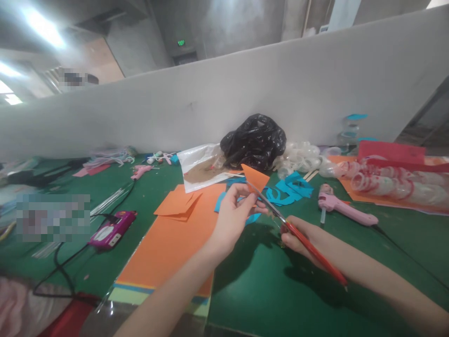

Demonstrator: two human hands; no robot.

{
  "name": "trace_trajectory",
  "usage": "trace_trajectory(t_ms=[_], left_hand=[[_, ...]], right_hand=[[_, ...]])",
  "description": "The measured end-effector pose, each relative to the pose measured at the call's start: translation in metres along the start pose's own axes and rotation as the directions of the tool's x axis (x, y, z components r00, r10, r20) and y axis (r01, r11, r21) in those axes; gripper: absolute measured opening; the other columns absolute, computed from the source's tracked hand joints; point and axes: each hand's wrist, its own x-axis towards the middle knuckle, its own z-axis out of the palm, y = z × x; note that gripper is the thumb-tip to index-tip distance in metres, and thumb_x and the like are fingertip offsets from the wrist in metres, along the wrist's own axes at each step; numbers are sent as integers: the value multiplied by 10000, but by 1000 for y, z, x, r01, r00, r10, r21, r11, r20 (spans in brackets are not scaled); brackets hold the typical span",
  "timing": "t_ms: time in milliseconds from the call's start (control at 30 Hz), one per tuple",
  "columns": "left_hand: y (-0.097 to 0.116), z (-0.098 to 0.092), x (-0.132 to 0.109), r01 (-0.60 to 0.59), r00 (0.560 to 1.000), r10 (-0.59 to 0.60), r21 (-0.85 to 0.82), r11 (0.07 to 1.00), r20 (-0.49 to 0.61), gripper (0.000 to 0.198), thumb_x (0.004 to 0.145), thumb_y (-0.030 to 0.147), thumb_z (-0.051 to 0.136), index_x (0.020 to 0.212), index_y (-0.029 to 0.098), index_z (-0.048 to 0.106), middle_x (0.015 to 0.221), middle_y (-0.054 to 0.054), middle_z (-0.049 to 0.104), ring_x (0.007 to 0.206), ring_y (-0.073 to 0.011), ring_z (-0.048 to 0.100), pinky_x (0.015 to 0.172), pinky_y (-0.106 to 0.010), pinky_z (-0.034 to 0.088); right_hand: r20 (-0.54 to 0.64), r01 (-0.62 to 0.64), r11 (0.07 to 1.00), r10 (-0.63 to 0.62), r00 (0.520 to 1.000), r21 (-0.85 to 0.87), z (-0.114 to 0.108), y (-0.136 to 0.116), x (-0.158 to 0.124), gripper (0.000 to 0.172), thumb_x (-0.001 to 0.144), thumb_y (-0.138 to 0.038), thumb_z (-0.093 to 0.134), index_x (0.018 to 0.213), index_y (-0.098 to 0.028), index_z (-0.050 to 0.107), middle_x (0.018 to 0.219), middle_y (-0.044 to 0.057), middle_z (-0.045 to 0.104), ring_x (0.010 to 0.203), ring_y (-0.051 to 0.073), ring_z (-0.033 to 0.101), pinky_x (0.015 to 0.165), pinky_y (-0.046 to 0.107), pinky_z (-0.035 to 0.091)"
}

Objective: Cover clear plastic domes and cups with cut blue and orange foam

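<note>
My left hand [235, 210] pinches a small piece of orange paper [256, 178] that sticks up above the fingers. In my right hand [298, 236] is a pair of scissors [308, 248] with red handles. The scissor blades reach up to the lower edge of the orange piece, beside my left fingertips; whether they touch it I cannot tell. Under and left of my left arm lies a stack of orange paper sheets [175, 248], with folded orange pieces [178, 203] on top. Cut blue paper pieces [289, 189] lie just beyond my hands.
A pink glue gun [347, 210] with its cord lies at the right, near clear plastic bottles [396, 182]. A black plastic bag [256, 140] sits against the grey partition [315, 89]. At the left are a purple power strip [114, 229] with cables and another glue gun [142, 172].
</note>
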Motion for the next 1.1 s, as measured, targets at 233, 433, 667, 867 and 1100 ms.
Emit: trace_trajectory(t_ms=[233,433,667,867,1100], left_hand=[[3,-1,-1,12,1000,-12,47,999,-1,302,806,377,778,830,194,538,759,16,654,609,-94,643,607,-224,543],[4,-4,-1,-7,1000,5,98,995,26,271,834,383,735,805,194,544,678,36,622,522,-74,574,530,-202,464],[2,-6,0,-40,999,37,90,995,38,297,819,398,756,797,196,540,608,53,568,523,-71,514,538,-202,408],[3,-8,0,-46,998,42,94,995,54,272,831,382,738,802,200,537,579,67,528,521,-72,483,536,-206,367],[3,-4,-4,-32,996,21,137,990,82,274,844,368,721,757,201,522,571,61,495,536,-73,437,541,-217,340]], right_hand=[[8,-26,999,26,1000,-30,1,2,0,584,830,-829,541,819,-246,508,700,-6,574,596,153,485,519,276,398],[1,-38,999,38,999,-6,1,-1,1,596,835,-824,548,800,-232,491,678,-33,504,579,121,424,519,262,355],[18,-43,998,42,999,44,0,4,6,560,839,-767,613,787,-219,514,665,-49,476,543,91,367,487,240,304],[23,-19,1000,19,1000,10,-4,2,2,534,870,-749,582,798,-224,511,675,-39,484,552,105,403,483,244,328],[114,51,998,-45,993,-48,-6,-1,-6,473,929,-731,483,854,-264,484,741,-3,535,629,164,457,539,294,419]])
